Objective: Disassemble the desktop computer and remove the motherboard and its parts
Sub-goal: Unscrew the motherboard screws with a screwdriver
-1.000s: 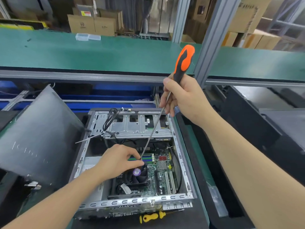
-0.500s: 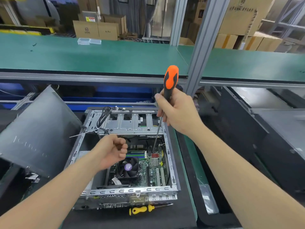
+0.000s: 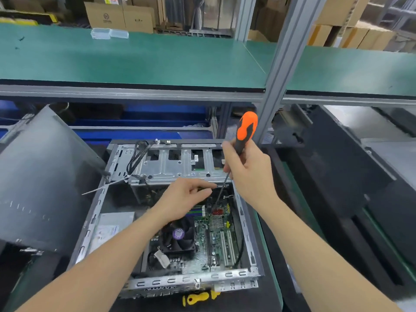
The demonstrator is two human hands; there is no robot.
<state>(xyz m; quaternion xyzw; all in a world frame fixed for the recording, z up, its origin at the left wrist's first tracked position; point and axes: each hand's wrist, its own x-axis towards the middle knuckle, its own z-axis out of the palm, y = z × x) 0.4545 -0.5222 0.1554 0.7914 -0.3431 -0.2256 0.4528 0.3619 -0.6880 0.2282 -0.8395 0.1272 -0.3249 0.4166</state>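
Though tilted, screwdriver (image 3: 246,131) in right grip (image 3: 249,171)

One head-worn wide-angle camera supplies the only view. It looks forward and steeply downward from just above the person's forearms, close over the open computer case (image 3: 180,281) in lower centre; the green shelf (image 3: 135,59) beyond fills the upper frame.

Nothing here can be read. A cardboard box (image 3: 105,16) bears a round printed logo, too blurred to make out. The side panel (image 3: 40,188) carries faint raised letters, the power supply (image 3: 112,226) a white label, the fan (image 3: 179,233) a purple sticker, all illegible.
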